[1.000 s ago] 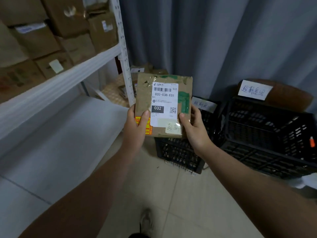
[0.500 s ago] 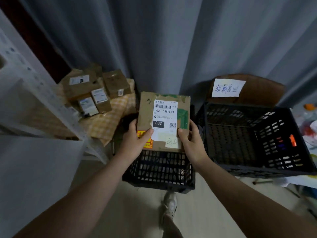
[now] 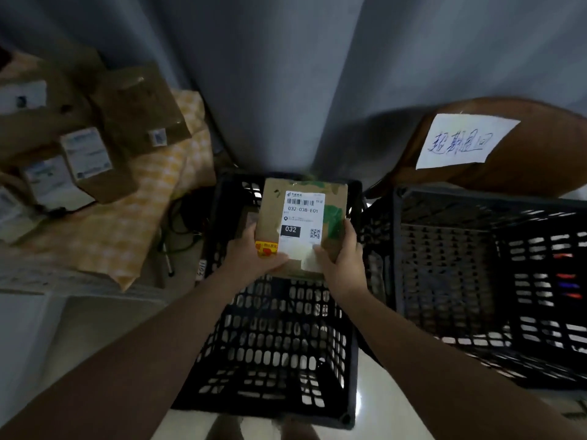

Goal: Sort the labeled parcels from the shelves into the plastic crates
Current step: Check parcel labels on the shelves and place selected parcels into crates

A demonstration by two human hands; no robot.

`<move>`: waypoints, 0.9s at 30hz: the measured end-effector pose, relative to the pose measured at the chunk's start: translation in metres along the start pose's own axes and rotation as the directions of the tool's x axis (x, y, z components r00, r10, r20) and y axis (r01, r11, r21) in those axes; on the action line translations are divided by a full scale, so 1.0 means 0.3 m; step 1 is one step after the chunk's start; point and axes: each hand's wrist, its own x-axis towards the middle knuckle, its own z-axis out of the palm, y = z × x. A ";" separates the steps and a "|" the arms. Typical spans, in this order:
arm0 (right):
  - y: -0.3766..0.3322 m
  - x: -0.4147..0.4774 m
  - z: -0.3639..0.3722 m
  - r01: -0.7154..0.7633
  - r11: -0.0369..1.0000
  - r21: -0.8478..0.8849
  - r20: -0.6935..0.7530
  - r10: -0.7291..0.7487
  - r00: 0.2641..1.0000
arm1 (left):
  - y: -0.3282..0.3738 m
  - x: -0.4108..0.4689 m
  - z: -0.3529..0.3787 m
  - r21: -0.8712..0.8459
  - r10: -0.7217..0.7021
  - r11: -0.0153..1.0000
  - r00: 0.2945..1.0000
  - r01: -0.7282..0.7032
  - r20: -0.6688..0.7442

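Observation:
A flat brown cardboard parcel with a white label reading 032-038-E01 hangs over the open top of a black plastic crate. My left hand grips its lower left corner, thumb on top by a yellow sticker. My right hand grips its lower right edge, thumb on the label. A second, larger black crate stands to the right, with a handwritten paper sign behind it.
Several labeled cardboard parcels lie on a yellow checked cloth at the left. A grey curtain hangs behind the crates. A brown round chair back carries the sign. White shelf surface at lower left.
The view has swung from the shelf to the crates and come closer. Both hands have carried the parcel forward and down, so it now hangs over the left crate.

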 end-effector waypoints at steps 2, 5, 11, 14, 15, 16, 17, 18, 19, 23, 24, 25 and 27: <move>0.056 0.063 0.040 -0.029 0.998 -0.058 0.032 0.031 0.999 | -0.071 0.081 0.041 -0.073 -0.010 0.997 0.996 0.016 0.087; 0.135 0.138 0.093 -0.070 0.990 -0.126 0.044 0.076 0.996 | -0.160 0.165 0.104 -0.121 -0.018 0.992 0.988 0.036 0.151; 0.257 0.279 0.192 -0.109 0.931 -0.349 -0.029 0.106 0.994 | -0.257 0.303 0.201 -0.119 0.018 0.993 0.989 -0.001 0.145; 0.315 0.343 0.242 -0.148 0.915 -0.375 -0.028 0.149 0.988 | -0.301 0.375 0.234 -0.064 0.035 0.998 0.986 -0.025 0.162; 0.336 0.364 0.256 -0.159 0.917 -0.365 -0.025 0.161 0.987 | -0.318 0.399 0.243 -0.033 0.045 0.999 0.985 -0.040 0.169; 0.361 0.387 0.270 -0.165 0.923 -0.346 -0.027 0.166 0.986 | -0.328 0.420 0.254 0.007 0.065 0.998 0.983 -0.067 0.171; 0.382 0.409 0.283 -0.180 0.925 -0.335 -0.030 0.181 0.983 | -0.344 0.444 0.267 0.047 0.085 0.994 0.982 -0.094 0.168; 0.403 0.427 0.298 -0.192 0.924 -0.331 -0.028 0.194 0.981 | -0.357 0.462 0.280 0.090 0.100 0.989 0.983 -0.115 0.157; 0.420 0.445 0.312 -0.196 0.923 -0.331 -0.020 0.200 0.980 | -0.366 0.475 0.291 0.121 0.113 0.984 0.984 -0.130 0.136; 0.487 0.522 0.367 -0.153 0.886 -0.437 -0.033 0.154 0.988 | -0.406 0.521 0.327 0.253 0.157 0.952 0.985 -0.170 0.071; 0.506 0.542 0.377 -0.142 0.873 -0.467 -0.028 0.146 0.989 | -0.415 0.531 0.336 0.290 0.169 0.939 0.983 -0.184 0.075; 0.523 0.558 0.386 -0.143 0.866 -0.479 -0.024 0.150 0.988 | -0.427 0.541 0.345 0.333 0.173 0.924 0.982 -0.189 0.078; 0.555 0.583 0.397 -0.148 0.882 -0.448 -0.020 0.155 0.988 | -0.447 0.558 0.358 0.440 0.184 0.876 0.980 -0.196 0.069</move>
